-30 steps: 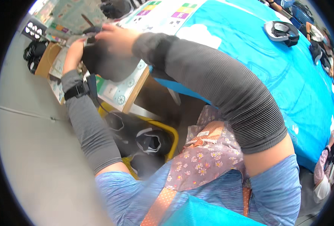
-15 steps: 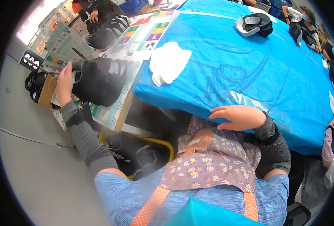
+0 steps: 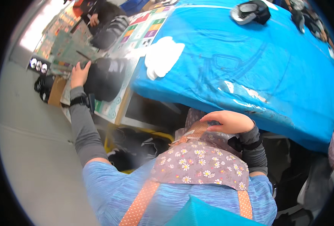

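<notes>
My left hand point(image 3: 80, 75) is raised at the left edge of a dark stack point(image 3: 106, 80), its fingers spread and nothing visible in them. The stack looks like black shoe uppers with paler stripes, lying on the printed sheet of the left table; whether my fingers touch it I cannot tell. My right hand point(image 3: 233, 122) hovers in front of my flowered apron point(image 3: 201, 162), near the blue table's front edge. Its fingers are loosely bent, thumb apart, with nothing seen in them. White flat sole-shaped pieces point(image 3: 162, 58) lie piled at the left of the blue-covered table point(image 3: 246, 71).
A black and grey shoe upper point(image 3: 251, 12) rests farther back on the blue cover. At left stand a cardboard box point(image 3: 57, 91) and black shoes point(image 3: 43, 87). Below, a yellow-rimmed container point(image 3: 161, 135) holds dark pieces. Other people sit around the tables.
My left hand has shifted right, closer to the stack, and its fingers have spread. My right hand has dropped from the table edge toward the apron. The whole view has shifted a little.
</notes>
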The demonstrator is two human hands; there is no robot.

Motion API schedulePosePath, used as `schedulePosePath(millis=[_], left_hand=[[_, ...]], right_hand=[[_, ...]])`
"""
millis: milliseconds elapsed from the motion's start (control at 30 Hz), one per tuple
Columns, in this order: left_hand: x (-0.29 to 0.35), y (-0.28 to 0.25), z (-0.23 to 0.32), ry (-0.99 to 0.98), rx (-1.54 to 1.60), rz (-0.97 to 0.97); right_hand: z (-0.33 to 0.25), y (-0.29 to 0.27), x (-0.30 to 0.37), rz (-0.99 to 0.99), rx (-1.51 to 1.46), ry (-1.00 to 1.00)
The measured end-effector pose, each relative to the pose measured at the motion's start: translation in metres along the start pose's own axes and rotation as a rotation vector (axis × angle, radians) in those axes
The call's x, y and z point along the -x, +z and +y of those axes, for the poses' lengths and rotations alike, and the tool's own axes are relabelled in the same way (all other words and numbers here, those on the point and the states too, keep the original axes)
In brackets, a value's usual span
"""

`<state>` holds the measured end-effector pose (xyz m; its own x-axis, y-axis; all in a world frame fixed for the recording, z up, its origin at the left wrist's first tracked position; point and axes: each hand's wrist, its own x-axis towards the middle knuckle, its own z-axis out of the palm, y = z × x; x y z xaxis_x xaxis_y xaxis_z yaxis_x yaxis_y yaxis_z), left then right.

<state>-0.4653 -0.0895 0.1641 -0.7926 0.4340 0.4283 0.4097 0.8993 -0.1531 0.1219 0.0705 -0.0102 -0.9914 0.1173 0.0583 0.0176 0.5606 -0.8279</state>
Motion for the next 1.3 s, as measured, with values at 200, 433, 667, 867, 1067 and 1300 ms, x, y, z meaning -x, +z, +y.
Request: schedulePosePath(millis=[200,433,667,867,1067,1300], left_hand=[[0.105,-0.012,0.136,0.683,0.386,0.321],[0.169,0.086,0.258,0.837,0.498,0.223],[0.135,0.115,0.259,0.679,0.734,0.005],[0.118,0.096,0.266,0.596,0.964,0.052],[0.193,-0.024,0.298,0.658,1.585,-0.581],[0.270,-0.075,0.317,0.779,1.572,-1.397]], right_hand=[[0.020,-0.016,0.038,0.076,0.046,0.075],[0.013,-0.001,0.052,-0.008,-0.007,0.158],[0.018,0.010,0.067,0.059,-0.029,0.254],[0.010,0.006,0.058,0.090,0.003,0.128],[-0.010,-0.029,0.050,1.112,0.023,-0.005],[-0.013,-0.052,0.048,1.016,0.617,-0.135]])
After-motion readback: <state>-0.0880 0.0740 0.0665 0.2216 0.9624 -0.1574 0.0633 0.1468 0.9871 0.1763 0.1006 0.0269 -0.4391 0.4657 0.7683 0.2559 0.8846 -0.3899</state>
